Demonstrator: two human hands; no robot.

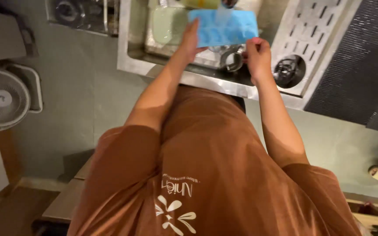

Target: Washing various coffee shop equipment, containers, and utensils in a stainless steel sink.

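1. Head view: the picture appears upside down, with the person's brown shirt (206,175) filling the lower half and both bare arms reaching up toward a steel sink (130,52).
2. A light blue ice cube tray (224,27) is held flat over the sink basin, with a stream of water falling onto its upper middle from the top edge of the picture.
3. The left hand (191,39) lies against the tray's left end; its fingers (194,27) are pressed together and stretched along the tray's short edge, with part of the hand under the tray.
4. The right hand (257,54) grips the tray's lower right corner; its fingertips are curled, pinching the edge, and the tray stretches away from them to the left.
5. Below the tray, between the two hands, a metal cup (231,59) lies in the basin.
6. A pale green board (167,24) rests in the sink, just left of the tray.
7. A perforated steel drainboard (307,35) sits right of the sink, and a white fan (1,99) stands on the floor at far left.
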